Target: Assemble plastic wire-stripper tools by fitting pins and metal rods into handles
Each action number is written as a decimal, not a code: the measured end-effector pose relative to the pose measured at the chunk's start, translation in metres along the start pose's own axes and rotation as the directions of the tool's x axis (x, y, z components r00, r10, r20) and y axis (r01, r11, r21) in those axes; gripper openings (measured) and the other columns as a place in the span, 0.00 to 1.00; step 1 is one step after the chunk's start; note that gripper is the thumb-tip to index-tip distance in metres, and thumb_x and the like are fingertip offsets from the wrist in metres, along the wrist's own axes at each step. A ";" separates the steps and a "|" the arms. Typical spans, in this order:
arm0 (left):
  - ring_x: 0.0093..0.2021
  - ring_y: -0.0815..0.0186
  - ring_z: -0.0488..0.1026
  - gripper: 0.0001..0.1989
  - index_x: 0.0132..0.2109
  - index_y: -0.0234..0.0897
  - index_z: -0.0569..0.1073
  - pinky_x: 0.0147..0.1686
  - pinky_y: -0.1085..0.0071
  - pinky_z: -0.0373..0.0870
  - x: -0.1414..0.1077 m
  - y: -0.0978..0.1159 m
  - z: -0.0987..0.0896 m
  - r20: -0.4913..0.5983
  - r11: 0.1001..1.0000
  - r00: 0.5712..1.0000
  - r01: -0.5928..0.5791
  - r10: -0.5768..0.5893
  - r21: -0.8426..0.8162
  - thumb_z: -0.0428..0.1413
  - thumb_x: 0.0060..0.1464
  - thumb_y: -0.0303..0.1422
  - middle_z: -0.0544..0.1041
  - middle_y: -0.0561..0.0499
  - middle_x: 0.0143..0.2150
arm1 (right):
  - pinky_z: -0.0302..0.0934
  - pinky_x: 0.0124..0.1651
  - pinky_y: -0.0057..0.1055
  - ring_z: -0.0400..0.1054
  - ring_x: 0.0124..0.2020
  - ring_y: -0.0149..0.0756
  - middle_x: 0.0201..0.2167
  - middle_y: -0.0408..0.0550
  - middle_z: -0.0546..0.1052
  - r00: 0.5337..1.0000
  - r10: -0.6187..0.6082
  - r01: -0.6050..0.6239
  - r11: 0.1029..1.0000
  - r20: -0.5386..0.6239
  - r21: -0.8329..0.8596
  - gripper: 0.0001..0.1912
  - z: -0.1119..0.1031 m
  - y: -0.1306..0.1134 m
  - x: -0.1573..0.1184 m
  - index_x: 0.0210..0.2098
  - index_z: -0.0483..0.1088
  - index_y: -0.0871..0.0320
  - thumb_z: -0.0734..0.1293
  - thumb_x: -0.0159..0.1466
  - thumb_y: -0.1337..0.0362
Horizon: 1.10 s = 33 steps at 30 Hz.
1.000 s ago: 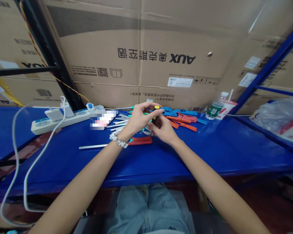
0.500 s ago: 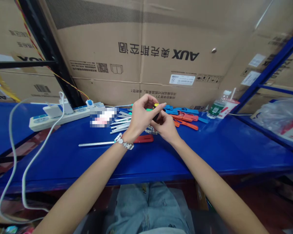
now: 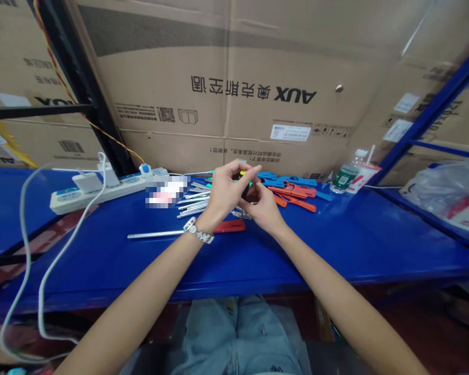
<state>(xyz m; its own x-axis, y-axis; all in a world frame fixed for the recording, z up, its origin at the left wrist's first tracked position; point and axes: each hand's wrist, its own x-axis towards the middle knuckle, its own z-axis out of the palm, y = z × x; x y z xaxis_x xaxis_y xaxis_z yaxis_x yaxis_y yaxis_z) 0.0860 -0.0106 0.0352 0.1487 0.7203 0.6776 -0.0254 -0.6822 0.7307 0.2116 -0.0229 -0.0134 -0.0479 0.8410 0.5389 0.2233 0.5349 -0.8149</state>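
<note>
My left hand [image 3: 229, 190] and my right hand [image 3: 264, 208] meet above the table, closed around a small black-and-yellow screwdriver [image 3: 245, 191]. Its dark handle stands roughly upright between my fingers, which hide most of it. A thin metal shaft shows below, near loose silver metal pieces [image 3: 240, 213]. Under my left wrist lies a long lighter with a red handle [image 3: 230, 226] and a silver tube [image 3: 154, 235]. Behind my left hand are several silver tubes [image 3: 193, 205]. Beyond my right hand is a pile of orange-red [image 3: 297, 191] and blue lighter handles [image 3: 303, 181].
A white power strip [image 3: 113, 190] with plugs and white cables is on the left of the blue table [image 3: 320, 250]. A water bottle [image 3: 344, 177] and a red-and-white cup [image 3: 364, 176] stand at the right. Large cardboard boxes [image 3: 238, 62] wall off the back.
Both hands stay together at the screwdriver, with only slight shifts of the fingers. The yellow end sits a little lower and more left. The camera view has tilted slightly.
</note>
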 end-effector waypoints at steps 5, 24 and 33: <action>0.54 0.60 0.78 0.17 0.49 0.39 0.78 0.57 0.62 0.72 0.002 0.006 -0.010 0.321 0.996 0.947 0.040 -0.011 -0.084 0.49 0.69 0.43 0.82 0.45 0.50 | 0.59 0.24 0.30 0.63 0.22 0.31 0.25 0.42 0.72 0.952 0.041 -0.074 0.992 0.305 0.098 0.21 -0.016 -0.017 0.000 0.36 0.69 0.54 0.70 0.62 0.42; 0.45 0.62 0.80 0.15 0.43 0.36 0.77 0.47 0.67 0.76 0.001 0.002 0.005 0.085 0.996 0.996 0.027 -0.020 -0.080 0.59 0.62 0.45 0.83 0.45 0.42 | 0.60 0.18 0.27 0.74 0.23 0.36 0.25 0.44 0.75 0.957 0.127 -0.160 0.981 0.262 0.106 0.22 -0.024 -0.014 0.003 0.31 0.69 0.57 0.76 0.55 0.46; 0.41 0.62 0.80 0.18 0.41 0.35 0.79 0.41 0.68 0.76 -0.002 0.003 0.004 0.210 1.000 0.978 -0.014 0.015 -0.007 0.50 0.68 0.43 0.83 0.44 0.43 | 0.61 0.18 0.27 0.72 0.21 0.35 0.27 0.43 0.76 0.972 0.088 -0.111 0.989 0.218 0.096 0.24 -0.021 -0.010 0.001 0.44 0.67 0.56 0.76 0.57 0.49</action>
<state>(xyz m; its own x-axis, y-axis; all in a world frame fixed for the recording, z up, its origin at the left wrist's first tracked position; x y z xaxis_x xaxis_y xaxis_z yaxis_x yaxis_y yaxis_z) 0.0900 -0.0150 0.0358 0.3525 0.6674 0.6560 -0.0343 -0.6913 0.7218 0.2293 -0.0295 -0.0004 -0.2396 0.8820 0.4059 0.1325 0.4439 -0.8862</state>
